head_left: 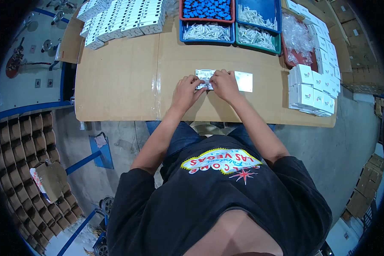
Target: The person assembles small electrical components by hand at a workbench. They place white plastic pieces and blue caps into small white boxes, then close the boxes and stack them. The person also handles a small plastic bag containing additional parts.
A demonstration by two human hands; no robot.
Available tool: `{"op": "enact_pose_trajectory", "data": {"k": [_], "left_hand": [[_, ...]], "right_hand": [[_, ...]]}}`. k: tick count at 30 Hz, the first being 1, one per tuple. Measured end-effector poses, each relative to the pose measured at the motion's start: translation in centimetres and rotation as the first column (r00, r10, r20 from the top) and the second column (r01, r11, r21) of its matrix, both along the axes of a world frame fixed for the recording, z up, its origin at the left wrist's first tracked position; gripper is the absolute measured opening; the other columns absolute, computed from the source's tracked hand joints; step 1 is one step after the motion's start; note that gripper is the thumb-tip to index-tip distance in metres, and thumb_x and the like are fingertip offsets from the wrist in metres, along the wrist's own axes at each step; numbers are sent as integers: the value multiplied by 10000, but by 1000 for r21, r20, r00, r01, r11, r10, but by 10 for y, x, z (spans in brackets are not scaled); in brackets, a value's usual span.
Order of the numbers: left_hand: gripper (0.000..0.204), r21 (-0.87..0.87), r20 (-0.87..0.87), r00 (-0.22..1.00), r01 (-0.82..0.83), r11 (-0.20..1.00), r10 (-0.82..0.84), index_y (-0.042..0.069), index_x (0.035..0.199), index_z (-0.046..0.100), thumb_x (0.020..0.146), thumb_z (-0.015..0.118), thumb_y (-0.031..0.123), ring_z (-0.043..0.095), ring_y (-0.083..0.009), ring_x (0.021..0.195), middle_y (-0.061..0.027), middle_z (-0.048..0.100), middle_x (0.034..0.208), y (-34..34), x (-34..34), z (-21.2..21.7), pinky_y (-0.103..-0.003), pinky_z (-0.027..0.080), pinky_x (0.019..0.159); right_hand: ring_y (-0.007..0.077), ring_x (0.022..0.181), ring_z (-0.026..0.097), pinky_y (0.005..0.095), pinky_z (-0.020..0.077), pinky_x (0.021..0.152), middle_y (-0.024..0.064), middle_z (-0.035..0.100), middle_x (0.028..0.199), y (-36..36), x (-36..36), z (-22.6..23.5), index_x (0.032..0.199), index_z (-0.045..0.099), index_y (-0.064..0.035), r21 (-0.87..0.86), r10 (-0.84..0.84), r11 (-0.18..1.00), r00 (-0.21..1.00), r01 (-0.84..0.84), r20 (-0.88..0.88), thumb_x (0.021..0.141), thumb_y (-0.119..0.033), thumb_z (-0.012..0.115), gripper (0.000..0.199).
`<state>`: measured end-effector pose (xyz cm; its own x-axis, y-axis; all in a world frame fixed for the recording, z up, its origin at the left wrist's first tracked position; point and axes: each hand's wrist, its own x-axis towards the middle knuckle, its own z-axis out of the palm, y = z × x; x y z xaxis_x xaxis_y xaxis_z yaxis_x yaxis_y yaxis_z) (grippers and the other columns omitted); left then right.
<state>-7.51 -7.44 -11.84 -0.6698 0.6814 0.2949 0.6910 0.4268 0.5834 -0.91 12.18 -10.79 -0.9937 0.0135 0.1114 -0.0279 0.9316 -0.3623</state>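
Near the middle of the table, both hands work at a small shiny silver-and-white piece, perhaps a packet; its exact kind cannot be made out. My left hand pinches its left side and lower edge. On its right side, the bent fingers of my right hand press and grip it. A flat white rectangle, like a card or an unfolded small box, lies to the right of my right hand. Whether it joins the shiny piece is hidden behind the fingers.
The table top is brown cardboard. Stacked small white boxes stand far left, more white boxes at right. Along the back are a blue tray of white pieces, a red tray of blue pieces, and clear plastic bags.
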Motion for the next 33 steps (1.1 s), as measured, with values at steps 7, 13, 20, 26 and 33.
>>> {"op": "enact_pose_trajectory", "data": {"k": [7, 13, 20, 26, 33], "left_hand": [[252, -15, 0, 1000, -21, 1000, 21, 97, 1035, 749, 835, 807, 238, 617, -293, 992, -75, 659, 1063, 0, 5, 0, -431, 495, 862], [252, -5, 10, 999, -36, 999, 36, 101, 1037, 746, 829, 807, 229, 613, -293, 1005, -72, 656, 1067, 0, 5, -5, -435, 492, 863], [246, 20, 19, 1000, -18, 1000, 17, 114, 1023, 750, 823, 815, 241, 609, -292, 1002, -66, 655, 1065, -1, 1, -7, -429, 483, 854], [265, 8, 2, 1000, -29, 1000, 29, 121, 1009, 756, 813, 824, 286, 607, -281, 989, -52, 656, 1059, 0, 3, -6, -423, 478, 850], [273, 26, -4, 999, -38, 999, 38, 132, 1020, 758, 817, 818, 305, 603, -274, 993, -42, 658, 1047, 0, 3, -8, -417, 472, 871]], "right_hand": [[245, 971, 642, 474, 399, 874, 63, 685, 933, -2, 1, 4, 858, 761, -116, 44, 36, 998, 999, -37, 31, 815, -228, 711, 130], [258, 912, 694, 474, 391, 855, 79, 689, 939, -12, 4, 7, 906, 751, -143, 12, -25, 1000, 999, 25, 33, 833, -275, 714, 155], [262, 888, 694, 468, 403, 807, 73, 688, 906, -15, 1, 5, 882, 744, -132, -8, -45, 999, 999, 45, 3, 857, -265, 695, 143], [303, 826, 692, 449, 453, 819, 103, 716, 873, 2, -5, -1, 858, 723, -91, -148, -96, 983, 993, 105, 69, 844, -225, 696, 137], [336, 787, 695, 447, 500, 821, 123, 726, 861, 13, -4, -1, 891, 715, -80, -317, -18, 948, 1000, 25, 26, 819, -163, 716, 110]]}}
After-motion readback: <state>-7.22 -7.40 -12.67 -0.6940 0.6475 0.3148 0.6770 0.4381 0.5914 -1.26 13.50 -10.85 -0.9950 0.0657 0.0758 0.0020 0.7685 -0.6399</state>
